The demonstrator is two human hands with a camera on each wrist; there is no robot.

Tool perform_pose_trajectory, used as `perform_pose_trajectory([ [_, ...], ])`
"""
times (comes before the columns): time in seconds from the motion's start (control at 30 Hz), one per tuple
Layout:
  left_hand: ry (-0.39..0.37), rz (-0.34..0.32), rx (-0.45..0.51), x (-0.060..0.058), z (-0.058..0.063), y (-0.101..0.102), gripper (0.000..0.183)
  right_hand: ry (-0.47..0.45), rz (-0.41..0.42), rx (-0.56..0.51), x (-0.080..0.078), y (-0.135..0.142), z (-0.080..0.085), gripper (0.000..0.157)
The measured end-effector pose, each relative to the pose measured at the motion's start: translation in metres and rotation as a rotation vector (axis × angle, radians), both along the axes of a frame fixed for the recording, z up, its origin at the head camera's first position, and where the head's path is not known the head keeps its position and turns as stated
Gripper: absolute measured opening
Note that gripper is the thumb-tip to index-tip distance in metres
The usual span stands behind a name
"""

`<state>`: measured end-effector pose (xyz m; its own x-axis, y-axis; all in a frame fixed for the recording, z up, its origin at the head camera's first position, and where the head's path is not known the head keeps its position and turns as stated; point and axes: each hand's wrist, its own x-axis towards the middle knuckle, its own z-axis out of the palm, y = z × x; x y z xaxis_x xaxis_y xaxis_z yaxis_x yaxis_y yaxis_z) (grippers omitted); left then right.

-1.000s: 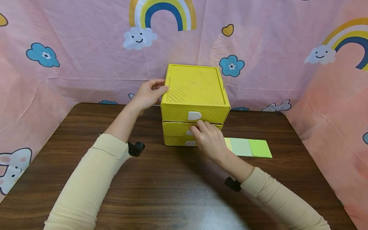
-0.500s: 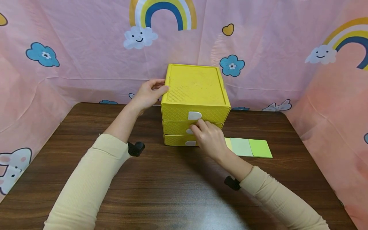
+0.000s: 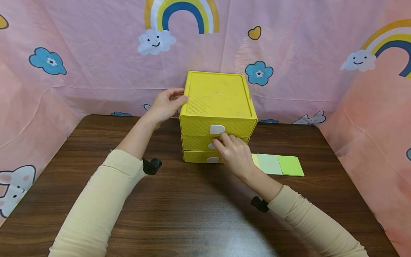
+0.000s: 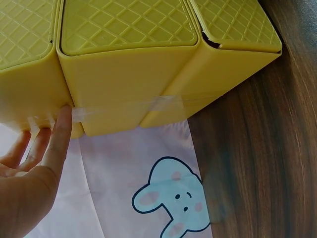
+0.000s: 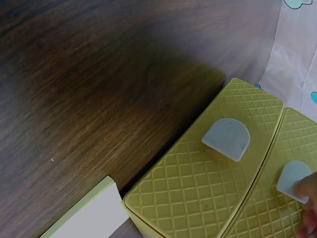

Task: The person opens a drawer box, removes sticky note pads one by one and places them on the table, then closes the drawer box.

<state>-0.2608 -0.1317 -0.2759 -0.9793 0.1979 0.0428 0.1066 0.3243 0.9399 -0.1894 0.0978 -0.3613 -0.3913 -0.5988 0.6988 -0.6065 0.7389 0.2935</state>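
A yellow three-drawer box (image 3: 221, 94) with a lattice pattern and white pull tabs stands toward the back of the table. My left hand (image 3: 167, 105) steadies its left side, thumb at the top edge. In the left wrist view the index fingertip (image 4: 66, 110) touches the side wall, the fingers fairly straight. My right hand (image 3: 236, 153) has its fingers curled at the middle drawer (image 3: 196, 142), thumb on that drawer's white tab (image 5: 293, 179). The middle front sits flush. The bottom drawer (image 4: 242, 25) shows a thin dark gap at one corner.
A strip of sticky notes (image 3: 269, 164) in pale yellow, mint and bright green lies right of the box, partly behind my right hand. The dark wooden table (image 3: 179, 207) is backed by a pink patterned cloth (image 3: 106, 43) on several sides.
The middle drawer has slid back in a little, and the gap along its top has gone. My right hand followed it slightly; the left hand stays put.
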Motion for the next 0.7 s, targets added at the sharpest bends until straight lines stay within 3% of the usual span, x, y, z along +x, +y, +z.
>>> perform_pose_trajectory([
  [0.7, 0.019, 0.007, -0.017, -0.0009, 0.0000, 0.0004, 0.052, 0.012, 0.041, -0.012, 0.0031, 0.0041, 0.0030, 0.014],
])
